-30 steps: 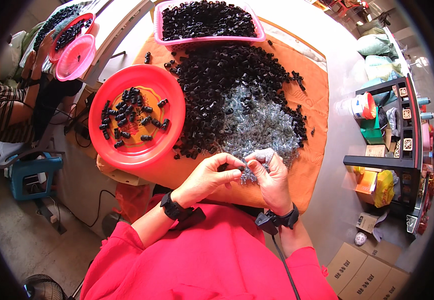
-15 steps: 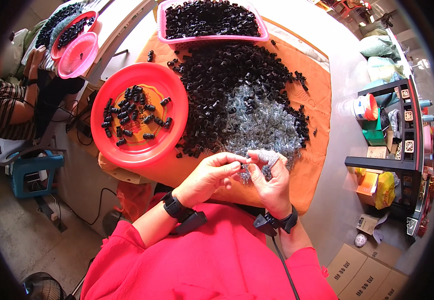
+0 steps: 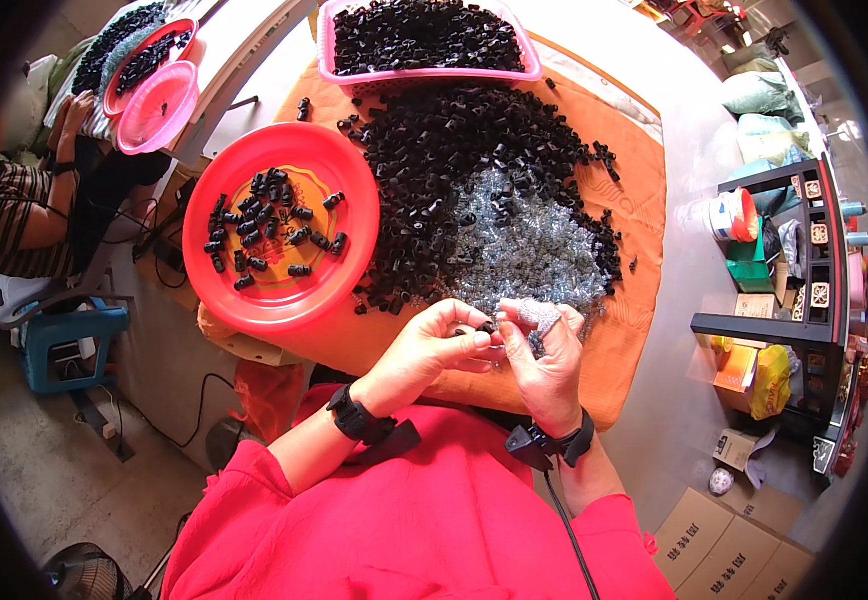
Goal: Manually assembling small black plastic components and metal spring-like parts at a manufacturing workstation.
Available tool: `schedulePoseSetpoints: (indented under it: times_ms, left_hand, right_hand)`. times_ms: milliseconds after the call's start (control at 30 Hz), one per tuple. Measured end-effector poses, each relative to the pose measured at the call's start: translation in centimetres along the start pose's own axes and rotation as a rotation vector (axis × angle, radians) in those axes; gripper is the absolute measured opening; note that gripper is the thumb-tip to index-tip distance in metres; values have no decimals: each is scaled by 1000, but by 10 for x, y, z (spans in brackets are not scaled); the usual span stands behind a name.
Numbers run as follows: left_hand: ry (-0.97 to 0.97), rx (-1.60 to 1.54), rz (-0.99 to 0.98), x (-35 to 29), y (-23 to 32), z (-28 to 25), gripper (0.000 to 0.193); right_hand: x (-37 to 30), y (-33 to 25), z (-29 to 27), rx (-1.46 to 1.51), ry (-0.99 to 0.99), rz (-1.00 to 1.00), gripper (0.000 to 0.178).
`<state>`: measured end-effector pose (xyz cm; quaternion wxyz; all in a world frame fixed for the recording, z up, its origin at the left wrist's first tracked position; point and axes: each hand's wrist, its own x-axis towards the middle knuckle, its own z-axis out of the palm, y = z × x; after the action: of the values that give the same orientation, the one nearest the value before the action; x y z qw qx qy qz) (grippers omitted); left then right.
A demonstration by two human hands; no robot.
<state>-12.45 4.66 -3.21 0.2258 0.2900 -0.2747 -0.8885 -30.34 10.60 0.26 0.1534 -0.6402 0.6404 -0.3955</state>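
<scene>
Both hands meet at the near edge of the orange cloth, in front of the heaps. My left hand (image 3: 432,350) is closed in a pinch on a small black plastic piece (image 3: 488,327), which shows between its fingertips. Close against it, my right hand (image 3: 546,366) is pinched too, with a grey wrap (image 3: 534,312) round a finger; what it grips is hidden. Just beyond lies a heap of small clear springs (image 3: 524,250), touching a big heap of black plastic pieces (image 3: 434,150). At the left, a red round tray (image 3: 209,285) holds several short black cylindrical parts (image 3: 270,190).
A pink basket (image 3: 434,75) full of black pieces stands at the far side. To the left a person (image 3: 29,205) sits by pink and red trays and a blue stool (image 3: 69,345). A dark shelf rack (image 3: 769,325) and cardboard boxes (image 3: 724,545) are at right.
A black piece now shows between the fingertips of my left hand, where little of it showed before. The hands stay close together, and the view has shifted slightly.
</scene>
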Motion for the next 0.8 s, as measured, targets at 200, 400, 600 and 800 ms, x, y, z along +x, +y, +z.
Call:
schedulePoseSetpoints:
  times_ms: [200,400,600,800]
  left_hand:
    - [-20,26,104,4,-8,0,20]
    - [58,9,45,1,1,2,21]
    - [43,28,110,2,3,-6,21]
    - [-9,15,53,-1,5,-11,20]
  right_hand:
    - [3,-7,-2,-52,6,-45,28]
    - [6,-13,-10,-245,-116,-149,41]
    - [10,-12,-2,-252,-118,-160,34]
    - [41,15,11,-376,-1,-229,33]
